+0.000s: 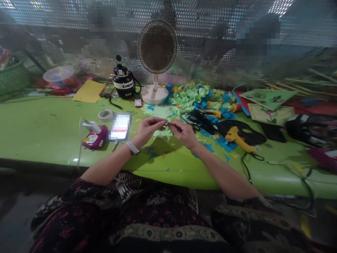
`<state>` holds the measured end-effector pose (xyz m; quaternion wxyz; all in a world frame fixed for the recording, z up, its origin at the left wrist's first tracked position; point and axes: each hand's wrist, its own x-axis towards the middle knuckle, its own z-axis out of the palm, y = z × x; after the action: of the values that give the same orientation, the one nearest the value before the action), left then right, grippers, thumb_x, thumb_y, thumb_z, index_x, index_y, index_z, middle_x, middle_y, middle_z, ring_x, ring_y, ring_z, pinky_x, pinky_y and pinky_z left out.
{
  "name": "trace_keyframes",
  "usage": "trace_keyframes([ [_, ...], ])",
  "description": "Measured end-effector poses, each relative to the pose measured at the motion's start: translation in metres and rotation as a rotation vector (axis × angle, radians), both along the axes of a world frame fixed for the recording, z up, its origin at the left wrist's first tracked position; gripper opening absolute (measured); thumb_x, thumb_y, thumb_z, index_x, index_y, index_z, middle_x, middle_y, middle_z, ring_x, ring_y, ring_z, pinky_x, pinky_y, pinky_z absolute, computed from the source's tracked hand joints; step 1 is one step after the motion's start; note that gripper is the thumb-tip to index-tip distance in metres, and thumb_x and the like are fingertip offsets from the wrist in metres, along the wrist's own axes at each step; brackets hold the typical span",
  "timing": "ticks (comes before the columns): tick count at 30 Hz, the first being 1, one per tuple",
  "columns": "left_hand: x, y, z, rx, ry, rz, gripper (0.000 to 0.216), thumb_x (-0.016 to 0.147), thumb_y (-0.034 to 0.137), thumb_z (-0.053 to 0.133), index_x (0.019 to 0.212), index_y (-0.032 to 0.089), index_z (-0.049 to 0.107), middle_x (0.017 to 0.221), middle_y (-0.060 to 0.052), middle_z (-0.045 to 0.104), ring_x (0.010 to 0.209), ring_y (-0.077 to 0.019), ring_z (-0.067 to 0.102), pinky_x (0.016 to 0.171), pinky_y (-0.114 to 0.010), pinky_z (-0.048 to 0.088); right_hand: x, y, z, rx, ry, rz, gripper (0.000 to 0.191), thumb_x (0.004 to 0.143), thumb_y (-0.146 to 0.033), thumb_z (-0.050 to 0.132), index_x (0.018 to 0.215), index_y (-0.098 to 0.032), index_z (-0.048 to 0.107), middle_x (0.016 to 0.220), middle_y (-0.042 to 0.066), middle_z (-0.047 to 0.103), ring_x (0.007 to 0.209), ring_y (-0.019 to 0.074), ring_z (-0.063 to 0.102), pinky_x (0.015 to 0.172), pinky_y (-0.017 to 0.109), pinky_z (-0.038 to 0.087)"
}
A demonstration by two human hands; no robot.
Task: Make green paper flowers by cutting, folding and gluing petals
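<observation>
Left hand (149,128) and right hand (184,134) pinching one thin dark stick (173,125), above folded green paper (162,133), glue gun (237,137) right, green surface (39,130)

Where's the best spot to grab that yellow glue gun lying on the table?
Probably the long yellow handle, the end nearest you, where the cord seems to leave. The glue gun lies flat on its side, right of the right hand, which pinches a thin piece, so come down from above, gripping across the handle.

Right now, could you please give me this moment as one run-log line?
left hand: pinching thin dark stick | right hand: pinching same stick | below: light green folded paper piece | surface: green table
</observation>
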<state>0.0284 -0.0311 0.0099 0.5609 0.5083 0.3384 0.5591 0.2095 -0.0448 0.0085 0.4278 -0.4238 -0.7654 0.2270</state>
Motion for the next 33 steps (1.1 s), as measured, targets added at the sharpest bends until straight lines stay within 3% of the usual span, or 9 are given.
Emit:
trace_keyframes([
  [7, -0.002, 0.0029, -0.0038, -0.005, 0.014, -0.027, 0.037, 0.062, 0.045, 0.087, 0.081, 0.015, 0.076, 0.081, -0.006, 0.076, 0.062, -0.0103, 0.066, 0.065, -0.026, 0.057, -0.0005, 0.0016, -0.0023, -0.001, 0.027, 0.036, 0.034, 0.092, -0.05, 0.053, 0.093, -0.02, 0.07, 0.085, 0.006, 0.07, 0.075, 0.0193, 0.06, 0.069, 0.033, 0.047],
  [14, -0.0012, 0.003, -0.0014, 0.014, 0.065, 0.031, 0.037, 0.061, 0.046, 0.088, 0.071, 0.014, 0.071, 0.063, -0.001, 0.069, 0.056, -0.0088, 0.062, 0.059, -0.023, 0.054, -0.0004, 0.002, -0.0031, -0.012, 0.038, 0.024, 0.037, 0.092, -0.052, 0.052, 0.092, -0.021, 0.071, 0.082, 0.006, 0.069, 0.074, 0.0189, 0.059, 0.07, 0.033, 0.047],
  [26, -0.0002, -0.0008, -0.0033, 0.061, 0.071, 0.005, 0.031, 0.064, 0.041, 0.086, 0.078, 0.015, 0.075, 0.078, -0.005, 0.074, 0.068, -0.0122, 0.067, 0.071, -0.03, 0.061, 0.0002, 0.0, 0.0014, -0.012, -0.005, 0.029, 0.038, 0.095, -0.052, 0.049, 0.095, -0.021, 0.07, 0.086, 0.006, 0.07, 0.077, 0.0189, 0.061, 0.071, 0.033, 0.047],
  [33, -0.0006, -0.0004, -0.0037, 0.09, 0.039, -0.004, 0.029, 0.066, 0.042, 0.085, 0.077, 0.017, 0.076, 0.075, -0.005, 0.075, 0.065, -0.0116, 0.067, 0.068, -0.029, 0.061, 0.0009, 0.0016, -0.0003, 0.009, -0.007, 0.031, 0.034, 0.094, -0.049, 0.051, 0.096, -0.021, 0.07, 0.089, 0.007, 0.071, 0.078, 0.0204, 0.062, 0.072, 0.034, 0.049],
])
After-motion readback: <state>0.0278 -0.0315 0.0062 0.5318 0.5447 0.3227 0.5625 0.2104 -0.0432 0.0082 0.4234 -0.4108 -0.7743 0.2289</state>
